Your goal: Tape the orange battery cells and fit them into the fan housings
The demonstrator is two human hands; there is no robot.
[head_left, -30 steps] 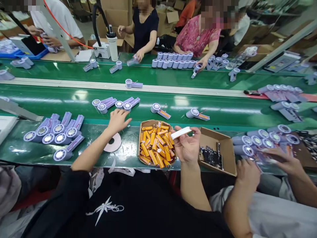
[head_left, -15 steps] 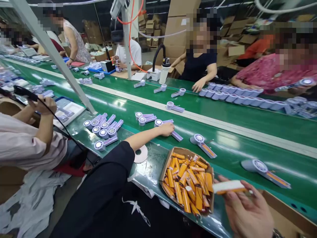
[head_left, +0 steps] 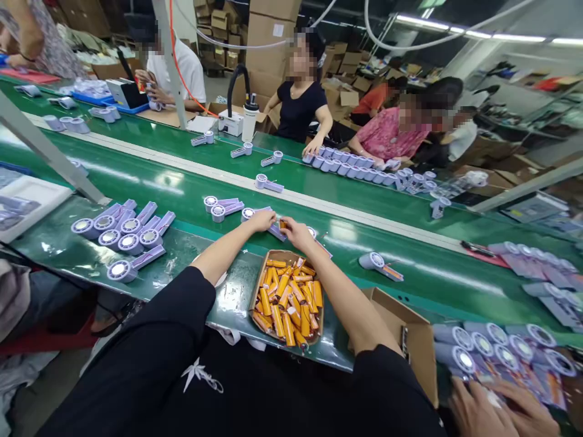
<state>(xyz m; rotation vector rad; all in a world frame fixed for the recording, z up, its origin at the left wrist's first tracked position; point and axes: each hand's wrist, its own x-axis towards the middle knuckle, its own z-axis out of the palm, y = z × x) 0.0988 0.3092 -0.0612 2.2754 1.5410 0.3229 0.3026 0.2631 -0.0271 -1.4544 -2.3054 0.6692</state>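
Observation:
My left hand [head_left: 263, 221] is closed over the handle of a lilac handheld fan [head_left: 247, 213] lying on the green conveyor belt. Just right of it, my right hand [head_left: 297, 233] pinches an orange-wrapped battery [head_left: 283, 224] above the end of that handle. The fingertips of both hands almost meet, and they hide part of the battery and the handle. Below my hands stands a cardboard box [head_left: 253, 303] heaped with orange batteries [head_left: 286, 297]. Two more fans [head_left: 218, 212] lie left of my left hand. Behind my right wrist another fan [head_left: 312, 232] is partly covered.
Several fans [head_left: 130, 243] are grouped on the bench at left. A fan with an orange strip in its handle [head_left: 376, 261] lies right on the belt [head_left: 191, 200]. An open carton [head_left: 421, 346] sits at right, beside more fans and another person's hands [head_left: 496, 406]. Co-workers sit opposite.
My right hand has carried the battery from beside the battery box up and left to my left hand. My left hand stays at the fan. The view has swung right.

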